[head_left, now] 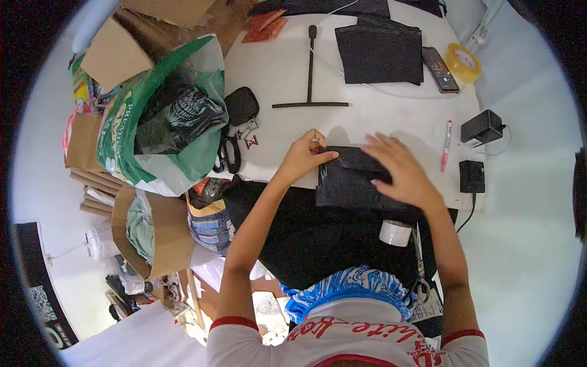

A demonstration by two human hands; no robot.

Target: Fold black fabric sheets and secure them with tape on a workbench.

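A dark rectangular piece of black material (pixel 348 186), folded along its far edge, lies at the near side of the white table (pixel 293 134). My left hand (pixel 304 159) is closed at its far left corner, pinching it between thumb and fingers. Over its right part my right hand (pixel 400 171) is spread, fingers apart and slightly blurred; whether it touches the material I cannot tell. A larger black cloth (pixel 281 238) drapes from the table edge over my lap. On that cloth, near my right forearm, rest a white tape roll (pixel 395 233) and metal scissors (pixel 419 269).
Beyond my hands lie a black T-shaped strip (pixel 311 73), stacked black pieces (pixel 379 52), a phone (pixel 440 70) and yellowish tape (pixel 463 63). To the right are a red-white pen (pixel 447 145) and black adapters (pixel 483 127). A green-white bag (pixel 128 140) and black-handled scissors (pixel 231 153) stand left.
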